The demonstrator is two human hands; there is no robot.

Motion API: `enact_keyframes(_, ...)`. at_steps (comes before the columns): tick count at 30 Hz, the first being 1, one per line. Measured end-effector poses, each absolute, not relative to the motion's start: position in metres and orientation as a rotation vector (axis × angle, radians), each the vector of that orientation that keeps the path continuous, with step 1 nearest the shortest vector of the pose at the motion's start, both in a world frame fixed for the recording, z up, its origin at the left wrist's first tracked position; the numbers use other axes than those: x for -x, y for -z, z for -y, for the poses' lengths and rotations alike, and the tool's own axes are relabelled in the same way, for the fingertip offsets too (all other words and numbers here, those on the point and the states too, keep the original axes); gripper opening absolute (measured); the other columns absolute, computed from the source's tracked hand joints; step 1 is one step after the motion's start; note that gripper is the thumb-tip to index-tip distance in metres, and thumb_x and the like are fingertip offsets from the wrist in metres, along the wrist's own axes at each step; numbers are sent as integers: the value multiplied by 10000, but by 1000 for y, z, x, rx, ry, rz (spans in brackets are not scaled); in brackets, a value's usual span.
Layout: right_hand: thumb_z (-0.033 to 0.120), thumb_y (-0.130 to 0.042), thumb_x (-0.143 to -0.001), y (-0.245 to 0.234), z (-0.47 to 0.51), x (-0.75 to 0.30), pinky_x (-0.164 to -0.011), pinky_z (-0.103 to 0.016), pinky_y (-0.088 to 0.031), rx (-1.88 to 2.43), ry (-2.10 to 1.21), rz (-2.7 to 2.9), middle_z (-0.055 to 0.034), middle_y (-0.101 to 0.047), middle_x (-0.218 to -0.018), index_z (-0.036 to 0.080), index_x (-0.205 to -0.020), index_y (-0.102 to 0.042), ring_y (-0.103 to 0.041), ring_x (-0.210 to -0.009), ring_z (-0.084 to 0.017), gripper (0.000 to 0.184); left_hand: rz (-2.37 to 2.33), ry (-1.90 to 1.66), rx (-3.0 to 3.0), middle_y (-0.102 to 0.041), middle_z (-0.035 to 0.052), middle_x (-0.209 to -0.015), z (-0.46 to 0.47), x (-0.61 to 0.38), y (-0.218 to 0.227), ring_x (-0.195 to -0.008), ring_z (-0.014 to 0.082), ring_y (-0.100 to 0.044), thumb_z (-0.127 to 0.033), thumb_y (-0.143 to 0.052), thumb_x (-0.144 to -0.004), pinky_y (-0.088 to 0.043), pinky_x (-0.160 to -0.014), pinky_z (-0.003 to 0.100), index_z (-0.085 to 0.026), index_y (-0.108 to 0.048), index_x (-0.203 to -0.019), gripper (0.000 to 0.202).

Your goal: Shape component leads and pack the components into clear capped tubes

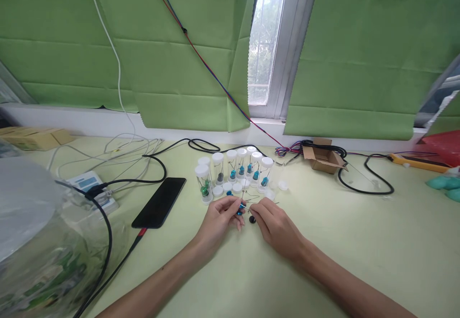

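Note:
My left hand (224, 215) is closed in a pinch around a small shiny blue piece (240, 210) with thin metal wire at it. Close on its right, my right hand (276, 222) has its fingers pinched together at the end of a thin wire; the fingertips hide the exact grip. Below the fingertips lies a small round black part (252, 219). Just beyond both hands stand several clear tubes with white caps (218, 157), holding blue, green or dark pieces on wires. Loose white lids (227, 187) and another blue piece (229, 193) lie before the tubes.
On the left are a black phone (159, 203) on a cable, a white power strip (94, 191) and a large clear plastic bag (53, 260). A small open cardboard box (323, 159) and black cables (373, 192) lie at the back right, near a yellow tool (419, 163).

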State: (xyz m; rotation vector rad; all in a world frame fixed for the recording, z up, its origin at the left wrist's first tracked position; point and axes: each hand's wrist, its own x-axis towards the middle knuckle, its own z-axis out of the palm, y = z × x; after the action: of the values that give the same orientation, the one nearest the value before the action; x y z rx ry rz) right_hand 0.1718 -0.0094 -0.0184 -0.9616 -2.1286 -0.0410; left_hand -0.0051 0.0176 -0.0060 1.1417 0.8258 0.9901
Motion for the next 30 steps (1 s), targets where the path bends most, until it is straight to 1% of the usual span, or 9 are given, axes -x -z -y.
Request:
enact_keyframes(5,105,-373,-984,18,10,-172,-622,-293,-467,905,51,2094,-59,-561,-780,150,-1036,-565,-520,-696,-179,205,-857,-1011,-1198,-599,20,-736,-17,4,4,-595,128,-586,-394,-674,-837,-490,-529,235,-140,-661,-816,256)
enact_keyframes(9,92,-383,-978,17,10,-172,-613,-291,-455,863,53,2073,-48,-540,-766,159,-1059,-550,-501,-685,-176,197,-858,-1027,-1207,-607,24,-754,-16,4,4,-616,135,-593,-406,-671,-836,-507,-544,244,-142,-675,-839,264)
enact_keyframes(17,49,-405,-961,17,11,-171,-590,-283,-422,811,86,2038,-40,-511,-751,157,-1048,-531,-458,-656,-168,188,-827,-1050,-1214,-603,21,-768,-16,5,6,-624,133,-601,-396,-674,-834,-521,-552,246,-148,-679,-847,248)
enact_keyframes(26,38,-426,-950,19,13,-171,-594,-284,-420,802,79,2037,-39,-502,-751,153,-1057,-525,-458,-665,-169,185,-820,-1074,-1254,-635,29,-799,-17,5,6,-600,128,-601,-390,-669,-839,-521,-539,251,-149,-667,-845,240)
enact_keyframes(30,48,-426,-952,18,13,-171,-602,-285,-427,811,70,2036,-42,-516,-754,153,-1048,-529,-473,-669,-170,175,-848,-1112,-1349,-632,14,-734,-18,4,10,-563,138,-610,-386,-651,-851,-534,-532,270,-158,-669,-863,229)
